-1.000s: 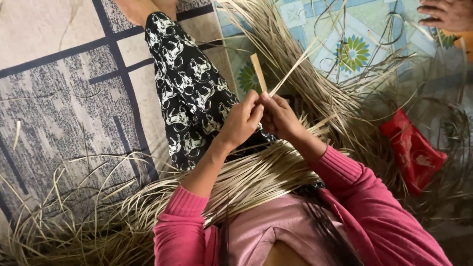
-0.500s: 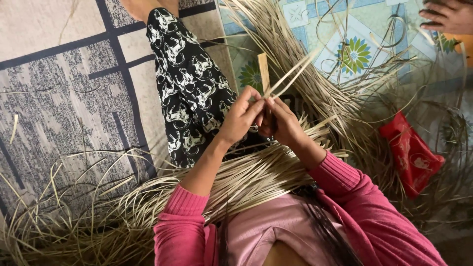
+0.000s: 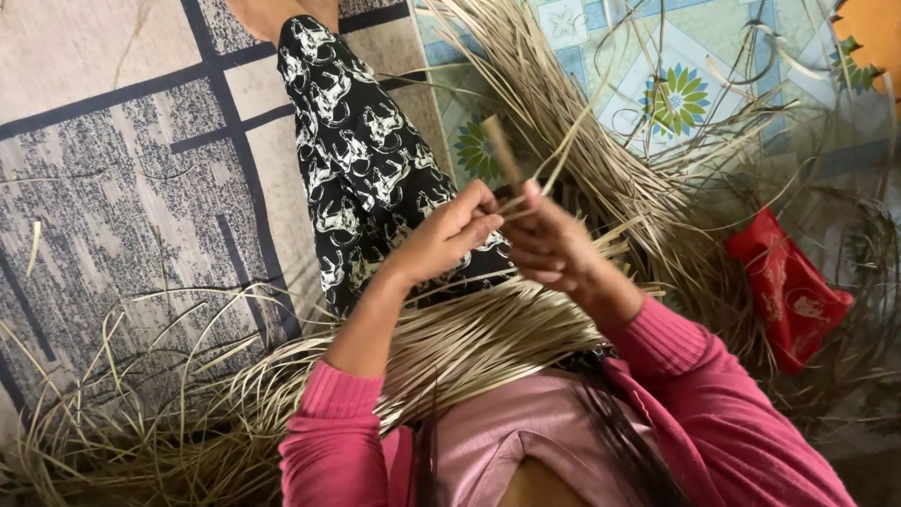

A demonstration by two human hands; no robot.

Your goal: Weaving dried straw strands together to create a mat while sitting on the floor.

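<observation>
Two hands pinching dry strips over my lap

Head view: both hands have drifted a little toward 1 o'clock since a second ago and sit higher above my patterned trouser leg (image 3: 361, 178); the grip looks unchanged, so the strip work is ongoing, not finished. Left hand (image 3: 449, 235) is closed, fingers curled, pinching thin pale strips (image 3: 563, 160) that fan up toward 12–1 o'clock. Right hand (image 3: 554, 246) is closed too, thumb and fingers nipping the same bunch plus one short flat stick (image 3: 502, 150), upright, slightly tilted to 11. The hands touch each other. Counts: two hands, one stick, one red packet (image 3: 788, 286) at 3 o'clock, one loose strip bundle (image 3: 469, 343) across my lap at 6, one floor mat (image 3: 113, 188) at 9. Single strips too many to count.
</observation>
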